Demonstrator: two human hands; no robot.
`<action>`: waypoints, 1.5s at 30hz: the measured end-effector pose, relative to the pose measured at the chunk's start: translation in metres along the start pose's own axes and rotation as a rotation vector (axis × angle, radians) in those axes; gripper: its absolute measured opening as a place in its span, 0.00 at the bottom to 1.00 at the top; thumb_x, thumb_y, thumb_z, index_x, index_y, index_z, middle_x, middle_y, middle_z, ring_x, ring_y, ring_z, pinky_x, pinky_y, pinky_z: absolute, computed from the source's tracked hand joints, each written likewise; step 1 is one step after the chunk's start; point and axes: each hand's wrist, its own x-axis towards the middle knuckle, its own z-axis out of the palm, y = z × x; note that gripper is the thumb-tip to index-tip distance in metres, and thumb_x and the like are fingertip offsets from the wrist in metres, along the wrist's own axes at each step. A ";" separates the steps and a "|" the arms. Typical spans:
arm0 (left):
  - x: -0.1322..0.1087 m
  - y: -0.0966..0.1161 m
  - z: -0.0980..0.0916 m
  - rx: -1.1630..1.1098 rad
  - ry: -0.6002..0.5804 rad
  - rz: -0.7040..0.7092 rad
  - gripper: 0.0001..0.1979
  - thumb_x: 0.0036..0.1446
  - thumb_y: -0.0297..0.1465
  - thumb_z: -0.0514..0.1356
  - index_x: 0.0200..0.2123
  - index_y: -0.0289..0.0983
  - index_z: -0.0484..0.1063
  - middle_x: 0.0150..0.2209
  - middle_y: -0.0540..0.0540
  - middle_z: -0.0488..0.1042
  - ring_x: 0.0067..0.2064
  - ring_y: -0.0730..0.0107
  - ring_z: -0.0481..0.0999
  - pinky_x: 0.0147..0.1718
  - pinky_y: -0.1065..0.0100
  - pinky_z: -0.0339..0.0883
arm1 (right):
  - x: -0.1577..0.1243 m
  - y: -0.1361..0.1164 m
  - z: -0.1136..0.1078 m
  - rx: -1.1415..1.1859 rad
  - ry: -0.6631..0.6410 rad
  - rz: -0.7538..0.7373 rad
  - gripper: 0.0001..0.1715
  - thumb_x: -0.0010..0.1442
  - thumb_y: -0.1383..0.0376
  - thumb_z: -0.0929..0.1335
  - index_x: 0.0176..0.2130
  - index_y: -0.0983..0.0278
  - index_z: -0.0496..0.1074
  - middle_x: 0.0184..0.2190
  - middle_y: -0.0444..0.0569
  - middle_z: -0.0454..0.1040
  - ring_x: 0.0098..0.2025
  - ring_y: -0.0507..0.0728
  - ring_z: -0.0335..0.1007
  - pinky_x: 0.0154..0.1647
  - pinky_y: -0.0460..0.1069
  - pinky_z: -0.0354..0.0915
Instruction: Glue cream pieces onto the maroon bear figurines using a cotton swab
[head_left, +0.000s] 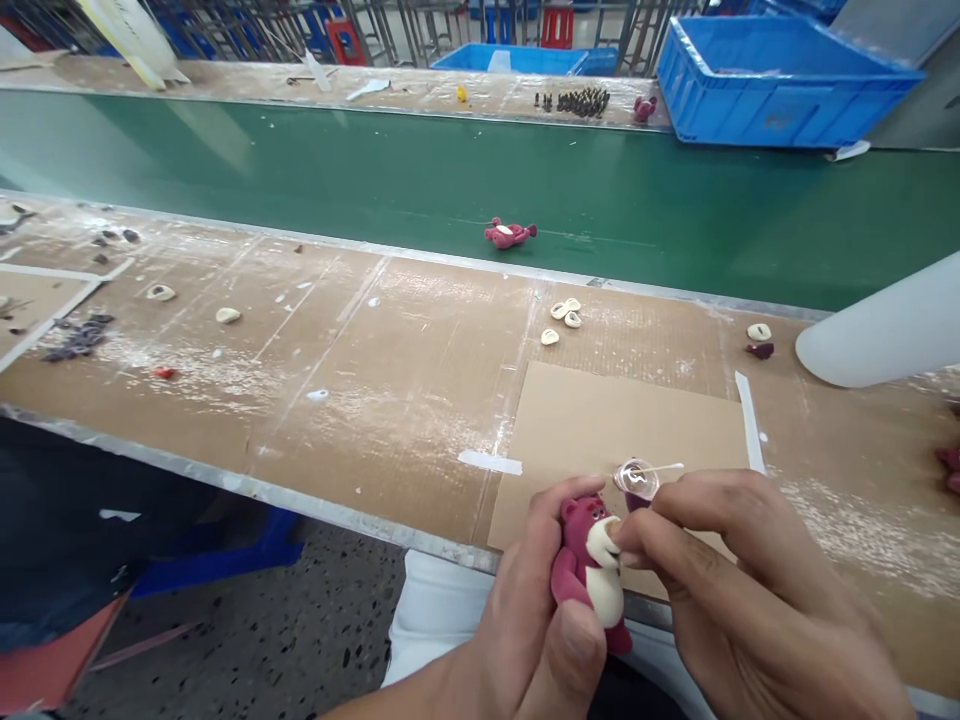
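Observation:
A dark pink bear figure [600, 590] with a cream muzzle and belly stands upright in my left hand [536, 600], its fingers wrapped round the back and side. My right hand [742, 580] is closed, its thumb and index fingertip pinched at the bear's muzzle; whatever lies between those fingertips is too small to make out. Just behind the hands, a small clear cup [637, 482] holds dark liquid, and a thin white-tipped stick [664, 468] lies across it. Both stand over a cardboard sheet [622, 410] taped to the bench.
Several cream pieces [566, 312] lie beyond the cardboard. Another pink bear [508, 234] rests on the green belt [337, 170]. A white cylinder [885, 325] is at the right, a blue crate [780, 85] at the back right. Grey pieces [79, 337] lie left.

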 end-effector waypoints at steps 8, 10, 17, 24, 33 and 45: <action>-0.009 0.003 0.008 0.171 -0.052 0.195 0.35 0.73 0.56 0.54 0.71 0.41 0.67 0.37 0.46 0.76 0.36 0.63 0.75 0.47 0.58 0.73 | -0.017 -0.011 -0.020 -0.135 -0.008 -0.164 0.14 0.70 0.77 0.67 0.52 0.69 0.75 0.46 0.54 0.78 0.48 0.62 0.72 0.52 0.59 0.67; -0.010 0.004 0.008 0.177 -0.119 0.213 0.32 0.75 0.54 0.53 0.73 0.43 0.64 0.34 0.48 0.74 0.33 0.66 0.74 0.43 0.61 0.74 | -0.018 -0.009 -0.025 -0.110 -0.007 -0.184 0.13 0.71 0.76 0.65 0.51 0.68 0.75 0.45 0.53 0.79 0.46 0.60 0.73 0.50 0.58 0.67; -0.014 0.001 0.012 -0.276 -0.136 -0.112 0.23 0.75 0.42 0.61 0.70 0.53 0.71 0.43 0.45 0.80 0.39 0.68 0.79 0.37 0.69 0.77 | -0.038 -0.010 -0.022 -0.068 0.238 -0.022 0.14 0.71 0.77 0.70 0.51 0.62 0.79 0.39 0.47 0.73 0.44 0.56 0.69 0.49 0.54 0.65; -0.032 0.003 0.020 -0.236 0.037 -0.146 0.20 0.73 0.38 0.65 0.66 0.53 0.77 0.60 0.43 0.82 0.65 0.52 0.78 0.69 0.51 0.68 | -0.065 -0.032 0.020 0.630 0.276 0.472 0.29 0.72 0.44 0.72 0.66 0.50 0.71 0.61 0.52 0.73 0.57 0.59 0.79 0.51 0.49 0.81; -0.034 0.004 0.030 -0.169 0.000 -0.019 0.22 0.72 0.41 0.65 0.67 0.51 0.76 0.71 0.46 0.73 0.75 0.52 0.66 0.75 0.56 0.60 | -0.048 -0.034 0.017 0.823 0.341 0.473 0.16 0.70 0.54 0.76 0.56 0.48 0.80 0.55 0.46 0.80 0.59 0.57 0.78 0.56 0.48 0.79; -0.024 0.015 0.041 -0.302 -0.006 -0.081 0.31 0.66 0.36 0.72 0.69 0.55 0.71 0.36 0.56 0.85 0.38 0.81 0.83 0.52 0.78 0.76 | -0.045 -0.033 0.003 0.788 0.235 0.376 0.10 0.76 0.60 0.71 0.56 0.53 0.76 0.52 0.41 0.80 0.54 0.51 0.77 0.57 0.46 0.72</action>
